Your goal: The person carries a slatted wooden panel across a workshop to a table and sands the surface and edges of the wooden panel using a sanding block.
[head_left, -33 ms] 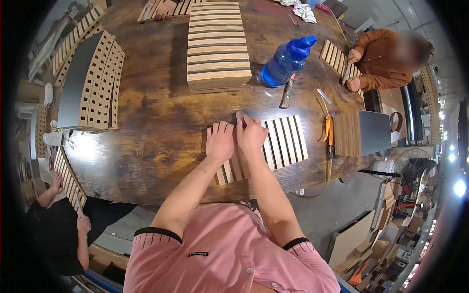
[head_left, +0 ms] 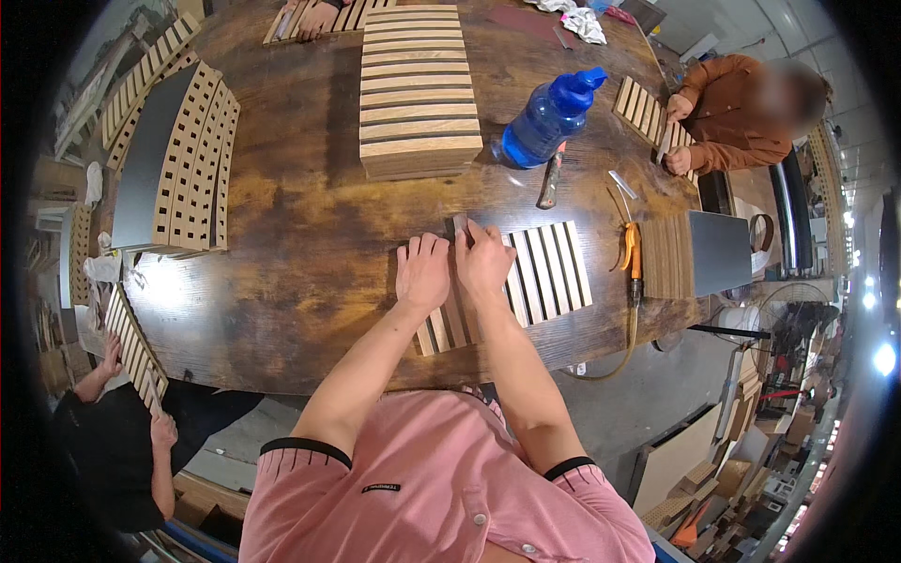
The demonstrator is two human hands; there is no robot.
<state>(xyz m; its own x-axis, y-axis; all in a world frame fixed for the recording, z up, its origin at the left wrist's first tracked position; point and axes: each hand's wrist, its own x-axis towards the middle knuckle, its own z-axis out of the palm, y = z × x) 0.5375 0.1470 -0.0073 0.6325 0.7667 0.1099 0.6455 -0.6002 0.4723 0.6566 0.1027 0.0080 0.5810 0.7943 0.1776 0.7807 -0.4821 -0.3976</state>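
A slatted wood panel (head_left: 546, 272) with pale strips and dark grooves lies in front of me, close to the table's near edge. My left hand (head_left: 422, 274) rests on its left part, palm down with fingers stretched out. Beside it, my right hand (head_left: 482, 265) is closed round a narrow, flat brown strip (head_left: 460, 223), whose end sticks out past the fingertips. The rest of that strip is mostly hidden under the hand, and I cannot tell its exact kind. Both hands touch the panel, and my forearms cover some of its slats.
Past the hands stands a stack of slatted panels (head_left: 418, 113), with a blue bottle (head_left: 549, 120) and a dark-handled tool (head_left: 550, 183) right of it. An orange air gun (head_left: 630, 249) lies by another stack (head_left: 666, 258). More panels (head_left: 178, 159) stand left. Co-workers handle panels around the table (head_left: 282, 310).
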